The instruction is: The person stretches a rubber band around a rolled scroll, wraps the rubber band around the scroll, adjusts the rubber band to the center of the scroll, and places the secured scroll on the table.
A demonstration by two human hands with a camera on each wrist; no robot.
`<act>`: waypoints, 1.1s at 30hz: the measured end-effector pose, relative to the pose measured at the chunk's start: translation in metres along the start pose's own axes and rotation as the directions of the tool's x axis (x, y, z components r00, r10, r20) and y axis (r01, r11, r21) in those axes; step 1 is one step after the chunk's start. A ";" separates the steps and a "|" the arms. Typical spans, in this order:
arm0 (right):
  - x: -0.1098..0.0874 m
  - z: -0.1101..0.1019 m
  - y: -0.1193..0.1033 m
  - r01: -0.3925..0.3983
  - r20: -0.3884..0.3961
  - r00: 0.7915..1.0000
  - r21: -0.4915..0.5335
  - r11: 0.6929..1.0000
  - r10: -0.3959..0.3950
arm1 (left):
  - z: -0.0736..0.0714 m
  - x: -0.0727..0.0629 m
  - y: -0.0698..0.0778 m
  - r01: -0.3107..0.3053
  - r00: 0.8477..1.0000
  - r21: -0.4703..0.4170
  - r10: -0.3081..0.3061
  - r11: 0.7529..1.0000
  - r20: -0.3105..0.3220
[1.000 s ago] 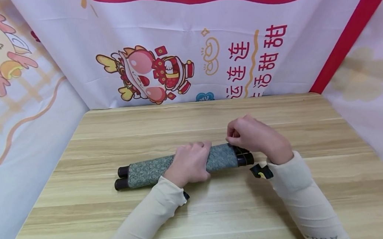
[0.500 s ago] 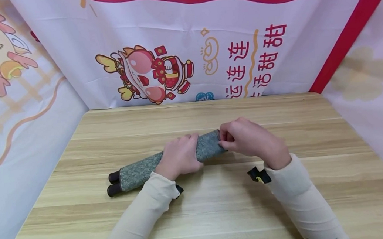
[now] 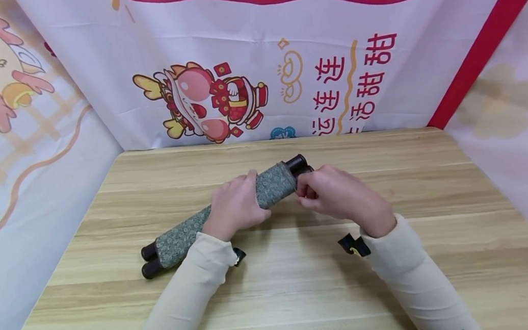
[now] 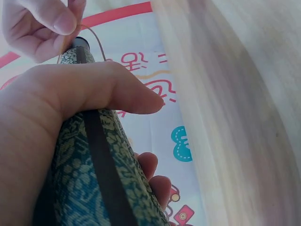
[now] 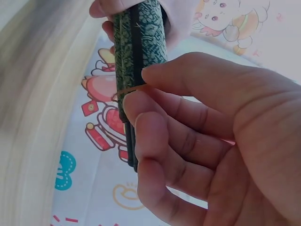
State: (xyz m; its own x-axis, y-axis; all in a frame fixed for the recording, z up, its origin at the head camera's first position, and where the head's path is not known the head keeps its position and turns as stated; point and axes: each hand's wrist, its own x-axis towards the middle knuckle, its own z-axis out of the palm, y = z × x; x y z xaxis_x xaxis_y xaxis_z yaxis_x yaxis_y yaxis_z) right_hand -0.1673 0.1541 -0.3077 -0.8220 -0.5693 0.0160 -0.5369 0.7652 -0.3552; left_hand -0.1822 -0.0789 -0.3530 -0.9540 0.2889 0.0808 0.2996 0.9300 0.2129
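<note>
A scroll rolled up on two rods (image 3: 274,184) slants over the table, its green patterned fabric crossed by a dark strip and its black knobs showing at both ends. My left hand (image 3: 232,208) grips it round the middle, thumb across the top in the left wrist view. At the far right end, my right hand (image 3: 337,195) pinches a thin brown rubber band (image 5: 131,89) between thumb and forefinger. The band (image 4: 97,40) is stretched out from the scroll's end in the left wrist view. Part of the fabric is hidden under the left hand.
The wooden table (image 3: 300,285) spreads under both forearms. A white printed cloth (image 3: 245,33) with red writing hangs at the table's back edge, and further cloths stand at both sides. Small black tabs (image 3: 354,244) stick out at the sleeve cuffs.
The scroll has turned, its right end swinging up and away and its left end coming nearer and leftward. Both hands moved left with it, the right hand staying at its right end.
</note>
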 end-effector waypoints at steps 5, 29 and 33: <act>0.000 0.002 0.000 0.025 -0.029 0.999 -0.027 0.999 -0.025 | -0.001 0.002 0.000 0.010 1.000 0.002 -0.010 1.000 0.002; 0.001 0.000 0.002 -0.064 -0.113 0.991 0.006 0.998 0.065 | 0.013 -0.004 0.019 -0.083 0.993 0.045 0.079 0.996 0.091; 0.003 0.003 0.002 -0.136 -0.032 0.990 0.009 0.991 0.136 | 0.018 -0.006 0.021 -0.109 0.989 0.055 0.103 0.993 0.106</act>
State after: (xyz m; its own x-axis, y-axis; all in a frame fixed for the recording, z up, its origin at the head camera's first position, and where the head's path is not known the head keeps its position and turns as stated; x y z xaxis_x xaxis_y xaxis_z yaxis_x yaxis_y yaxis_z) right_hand -0.1701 0.1534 -0.3109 -0.8930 -0.4501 -0.0028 -0.4185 0.8326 -0.3627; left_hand -0.1707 -0.0568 -0.3668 -0.9143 0.4051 -0.0011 0.4005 0.9041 0.1489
